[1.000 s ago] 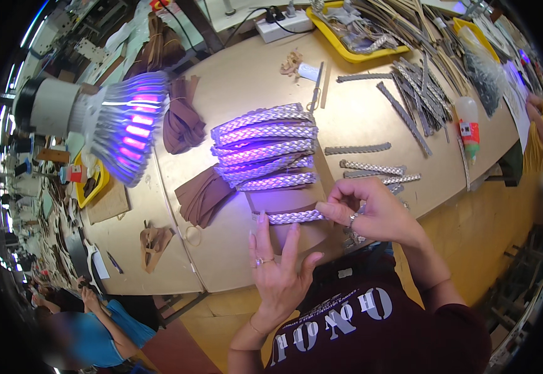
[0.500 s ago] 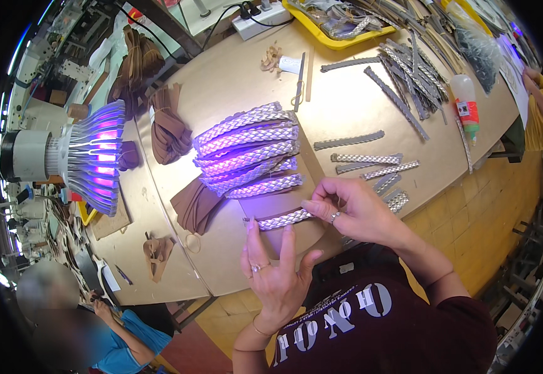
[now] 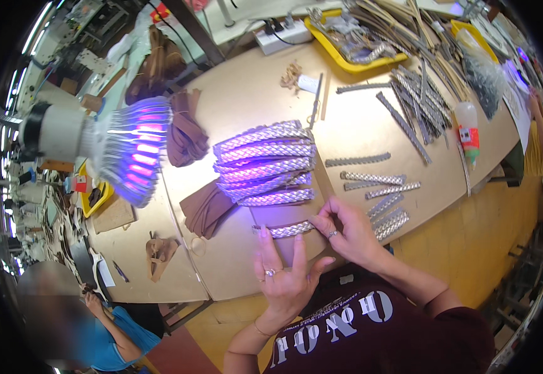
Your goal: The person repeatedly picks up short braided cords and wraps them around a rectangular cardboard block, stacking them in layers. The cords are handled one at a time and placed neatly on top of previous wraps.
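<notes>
A short silvery braided strip (image 3: 289, 231) with a brown edge lies crosswise on the board in front of me. The spread fingertips of my left hand (image 3: 285, 282) press on it from the near side, the thumb held apart. At the strip's right end, my right hand (image 3: 350, 234) pinches it between thumb and fingers. Just beyond lies a row of braided strips (image 3: 265, 163) side by side, lit purple by a finned lamp (image 3: 137, 149) on the left. Flat brown strips (image 3: 206, 209) fan out next to that row.
Loose braided strips (image 3: 374, 179) lie to the right, with a larger heap (image 3: 418, 103) behind. A yellow tray (image 3: 346, 59), a power strip (image 3: 284, 37) and a red-labelled bottle (image 3: 469, 134) stand along the far side. Another person's blue sleeve (image 3: 125, 340) shows at lower left.
The view has shifted, so the table sits a little lower and further right and the lamp looks nearer. Both hands stay on the braided strip, the right one at its end.
</notes>
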`<state>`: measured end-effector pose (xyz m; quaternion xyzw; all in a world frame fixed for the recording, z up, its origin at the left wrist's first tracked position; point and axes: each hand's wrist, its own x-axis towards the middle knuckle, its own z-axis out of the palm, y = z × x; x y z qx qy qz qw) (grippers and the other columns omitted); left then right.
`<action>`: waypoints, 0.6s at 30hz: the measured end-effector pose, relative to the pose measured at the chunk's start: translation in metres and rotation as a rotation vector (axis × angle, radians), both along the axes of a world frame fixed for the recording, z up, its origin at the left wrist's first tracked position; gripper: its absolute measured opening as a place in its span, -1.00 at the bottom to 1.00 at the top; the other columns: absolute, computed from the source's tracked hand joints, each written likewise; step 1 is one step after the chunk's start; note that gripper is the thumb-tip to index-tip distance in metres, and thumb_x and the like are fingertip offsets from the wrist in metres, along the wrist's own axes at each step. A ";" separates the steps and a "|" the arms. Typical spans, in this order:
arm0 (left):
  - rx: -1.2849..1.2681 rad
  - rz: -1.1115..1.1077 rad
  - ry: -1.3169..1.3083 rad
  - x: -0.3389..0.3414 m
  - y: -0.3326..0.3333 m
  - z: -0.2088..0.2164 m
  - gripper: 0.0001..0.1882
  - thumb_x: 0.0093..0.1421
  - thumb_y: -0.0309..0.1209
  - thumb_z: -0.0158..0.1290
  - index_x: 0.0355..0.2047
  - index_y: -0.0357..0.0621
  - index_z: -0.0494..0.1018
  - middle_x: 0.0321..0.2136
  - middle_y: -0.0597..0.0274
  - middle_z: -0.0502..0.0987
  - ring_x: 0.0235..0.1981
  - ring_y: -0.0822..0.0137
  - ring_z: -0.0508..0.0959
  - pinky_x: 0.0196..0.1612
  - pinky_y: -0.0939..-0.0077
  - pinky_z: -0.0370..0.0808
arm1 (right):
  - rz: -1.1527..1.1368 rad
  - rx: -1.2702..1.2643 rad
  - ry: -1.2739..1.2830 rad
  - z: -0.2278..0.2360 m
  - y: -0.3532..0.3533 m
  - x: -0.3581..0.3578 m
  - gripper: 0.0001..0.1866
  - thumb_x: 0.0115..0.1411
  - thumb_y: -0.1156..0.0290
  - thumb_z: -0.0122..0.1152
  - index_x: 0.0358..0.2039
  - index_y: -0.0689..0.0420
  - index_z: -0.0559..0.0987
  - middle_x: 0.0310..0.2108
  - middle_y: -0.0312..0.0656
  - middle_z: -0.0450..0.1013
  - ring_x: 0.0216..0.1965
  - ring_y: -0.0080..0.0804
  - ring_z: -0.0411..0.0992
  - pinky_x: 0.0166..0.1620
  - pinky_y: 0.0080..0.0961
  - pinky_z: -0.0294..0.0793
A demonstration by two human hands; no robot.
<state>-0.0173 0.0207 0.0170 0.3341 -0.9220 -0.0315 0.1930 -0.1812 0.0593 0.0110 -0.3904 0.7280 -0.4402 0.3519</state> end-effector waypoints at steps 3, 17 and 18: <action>0.086 -0.002 0.100 0.003 0.005 -0.012 -0.36 0.15 0.09 0.13 0.07 -0.11 0.40 0.15 -0.55 0.21 0.21 -0.25 0.26 0.10 0.05 0.22 | 0.019 0.078 -0.074 0.005 -0.005 -0.005 -0.80 0.24 0.33 0.22 -0.41 0.20 0.49 -0.57 -0.25 0.42 -0.52 -0.53 0.34 -0.43 -0.53 0.34; 0.110 0.394 0.492 0.060 -0.057 -0.028 -0.74 0.17 -0.38 0.14 -0.15 -0.19 0.53 -0.01 -0.04 0.45 0.05 0.01 0.41 0.15 0.13 0.26 | 0.081 -0.181 0.189 0.067 -0.074 -0.065 -0.73 0.26 0.38 0.21 -0.53 0.20 0.40 -0.60 -0.43 0.27 -0.49 -0.71 0.18 -0.38 -0.68 0.20; 0.132 0.461 0.508 0.062 -0.073 -0.029 -0.80 0.18 -0.43 0.12 -0.19 -0.20 0.55 -0.07 0.03 0.49 -0.01 0.06 0.46 0.10 0.21 0.33 | 0.075 -0.159 0.207 0.064 -0.074 -0.066 -0.71 0.26 0.36 0.20 -0.53 0.21 0.40 -0.61 -0.43 0.26 -0.49 -0.71 0.17 -0.39 -0.67 0.18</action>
